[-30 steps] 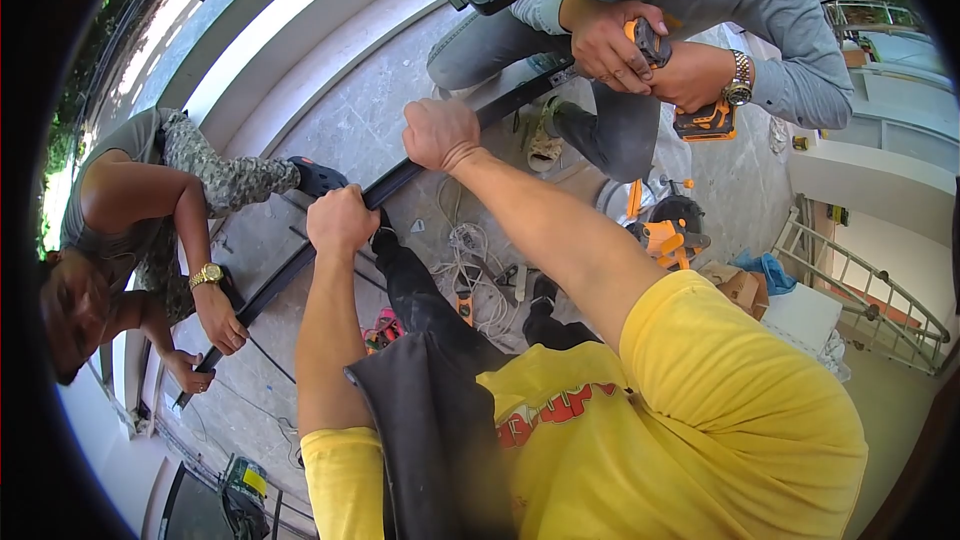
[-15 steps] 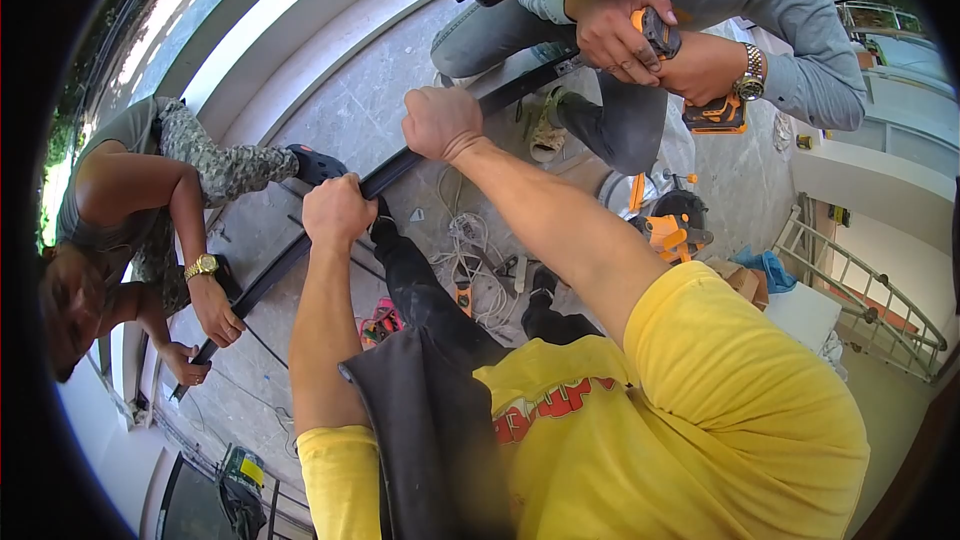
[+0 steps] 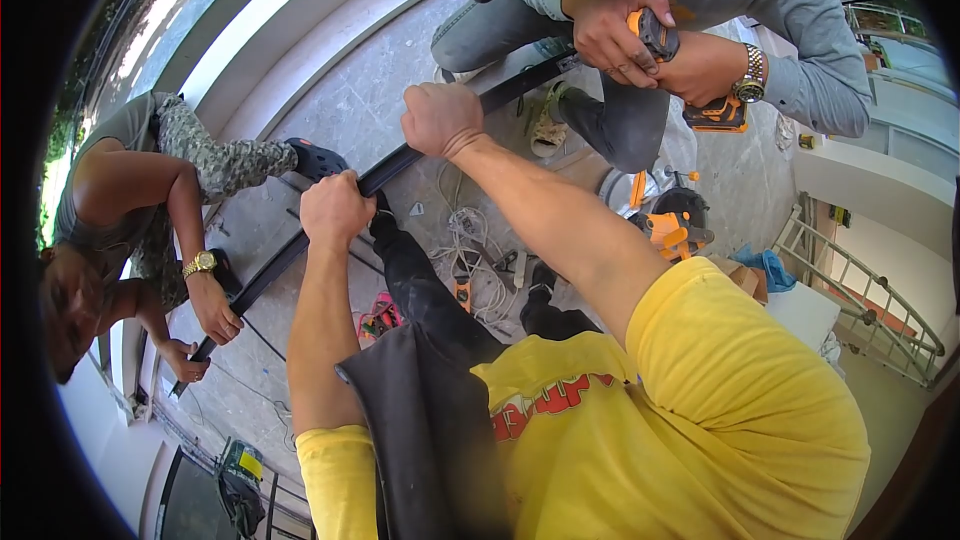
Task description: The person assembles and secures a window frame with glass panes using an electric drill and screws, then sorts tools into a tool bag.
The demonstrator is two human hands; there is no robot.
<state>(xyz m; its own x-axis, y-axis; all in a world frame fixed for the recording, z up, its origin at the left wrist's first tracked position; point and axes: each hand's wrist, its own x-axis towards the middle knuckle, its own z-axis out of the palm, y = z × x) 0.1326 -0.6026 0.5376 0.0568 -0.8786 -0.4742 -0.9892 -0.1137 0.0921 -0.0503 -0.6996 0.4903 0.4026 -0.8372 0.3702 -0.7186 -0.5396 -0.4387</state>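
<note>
A long black metal bar [image 3: 388,170] runs diagonally across the view. My left hand [image 3: 337,208] is closed around it near the middle, and my right hand [image 3: 442,120] grips it farther up. Toward the lower left end, a co-worker's hand [image 3: 215,308] rests on the bar, with that person's other hand [image 3: 184,360] close to the tip. By the upper right end, a crouching co-worker in a grey shirt holds an orange and black cordless drill [image 3: 655,35] with both hands. The drill's tip is hidden behind the hands.
On the tiled floor [image 3: 330,105] lie a tangled white cable [image 3: 470,230] and an orange tool [image 3: 463,292]. An orange and black power saw [image 3: 672,225] stands right of my arm. A metal ladder [image 3: 860,295] leans at the right, near a blue bag [image 3: 768,268].
Almost nothing differs. Both my hands keep their grip on the bar, and the co-workers hold nearly the same positions.
</note>
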